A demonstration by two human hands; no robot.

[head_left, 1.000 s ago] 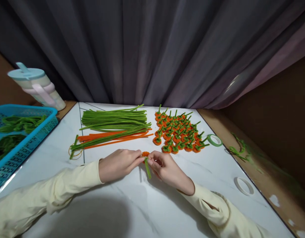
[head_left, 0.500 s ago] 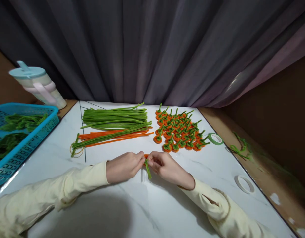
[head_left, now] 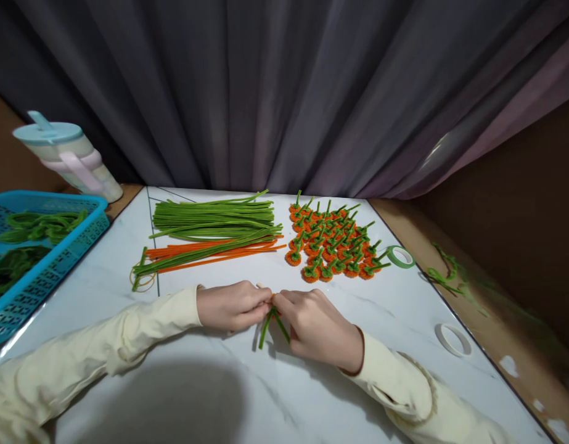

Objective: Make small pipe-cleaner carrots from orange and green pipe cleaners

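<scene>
Both hands meet over the middle of the white marbled table. My left hand (head_left: 238,305) is closed, pinching one side of a small orange and green pipe-cleaner piece (head_left: 264,330). From the other side my right hand (head_left: 314,324) grips the same piece, thumb and fingers pressed together. Two green ends hang down between the hands; most of the orange part is hidden by fingers. Beyond my hands lie a bundle of green pipe cleaners (head_left: 212,219), some orange pipe cleaners (head_left: 224,252) and a cluster of finished orange pieces with green tops (head_left: 333,243).
A blue basket (head_left: 87,237) with green leaf shapes stands at the left, a lidded tumbler (head_left: 76,160) behind it. Green tape (head_left: 401,256) and a white tape roll (head_left: 454,340) lie right, near green scraps (head_left: 444,277). A dark curtain (head_left: 247,92) hangs behind.
My right hand has turned over the piece, its back now facing up. The green ends have spread into two strands pointing down.
</scene>
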